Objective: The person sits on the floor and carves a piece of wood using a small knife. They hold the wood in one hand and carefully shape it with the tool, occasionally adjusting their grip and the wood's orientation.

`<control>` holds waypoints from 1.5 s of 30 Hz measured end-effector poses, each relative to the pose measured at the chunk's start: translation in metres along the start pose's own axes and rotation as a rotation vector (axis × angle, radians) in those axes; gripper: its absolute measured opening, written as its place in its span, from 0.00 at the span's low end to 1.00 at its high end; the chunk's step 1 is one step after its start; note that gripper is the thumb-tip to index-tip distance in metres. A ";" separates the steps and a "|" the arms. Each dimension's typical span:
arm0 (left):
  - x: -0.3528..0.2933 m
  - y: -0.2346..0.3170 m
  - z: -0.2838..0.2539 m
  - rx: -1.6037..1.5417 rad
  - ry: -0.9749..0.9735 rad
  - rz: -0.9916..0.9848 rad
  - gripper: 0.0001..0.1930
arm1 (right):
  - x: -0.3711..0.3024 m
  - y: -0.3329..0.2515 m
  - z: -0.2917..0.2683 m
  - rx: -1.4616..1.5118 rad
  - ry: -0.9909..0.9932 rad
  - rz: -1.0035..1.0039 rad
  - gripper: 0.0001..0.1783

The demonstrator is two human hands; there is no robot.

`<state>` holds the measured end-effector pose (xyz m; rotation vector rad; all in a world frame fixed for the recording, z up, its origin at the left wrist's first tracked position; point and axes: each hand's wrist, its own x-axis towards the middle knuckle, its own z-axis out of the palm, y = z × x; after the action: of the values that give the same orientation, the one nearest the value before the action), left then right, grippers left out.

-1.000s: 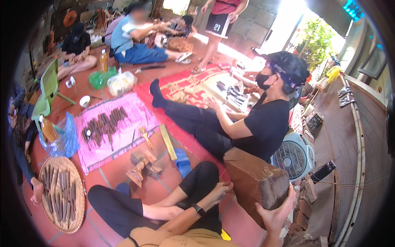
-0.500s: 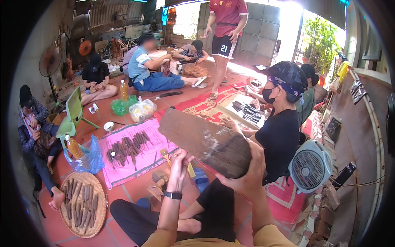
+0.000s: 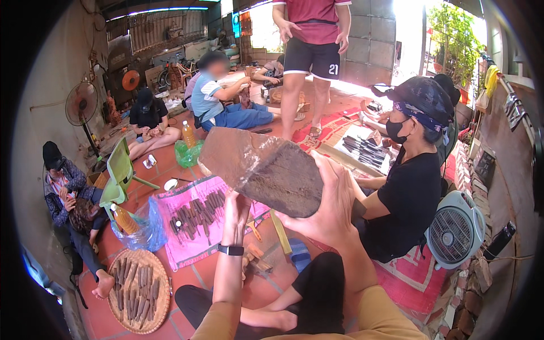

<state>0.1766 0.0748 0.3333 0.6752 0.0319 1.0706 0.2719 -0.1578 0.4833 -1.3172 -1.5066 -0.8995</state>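
Fingers spread, my right hand point(image 3: 331, 218) clasps the brown block point(image 3: 277, 178) raised before me; my left hand point(image 3: 237, 211) meets its underside, finger spread unclear. Holding seems the step; moving it calls for both hands.

Left hand point(image 3: 236, 208): fingers mostly hidden behind brown wooden block point(image 3: 266, 170). Pink cloth point(image 3: 176, 249): far right corner covered by same block; slim dark tools point(image 3: 198, 217) near its middle too small to identify. Standing person point(image 3: 317, 31): head cut off by upper edge.

Passage between pink cloth point(image 3: 186, 248) and crossed legs point(image 3: 321, 294); brown block point(image 3: 263, 170) bars middle, co-worker point(image 3: 412, 190) right
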 end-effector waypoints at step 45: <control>-0.060 0.059 -0.151 0.657 0.451 0.197 0.06 | 0.026 0.105 0.160 0.465 0.050 0.366 0.18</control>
<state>0.0479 0.1179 0.2259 1.0221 0.7452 1.3984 0.3478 0.0164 0.4526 -1.1576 -1.2782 -0.3194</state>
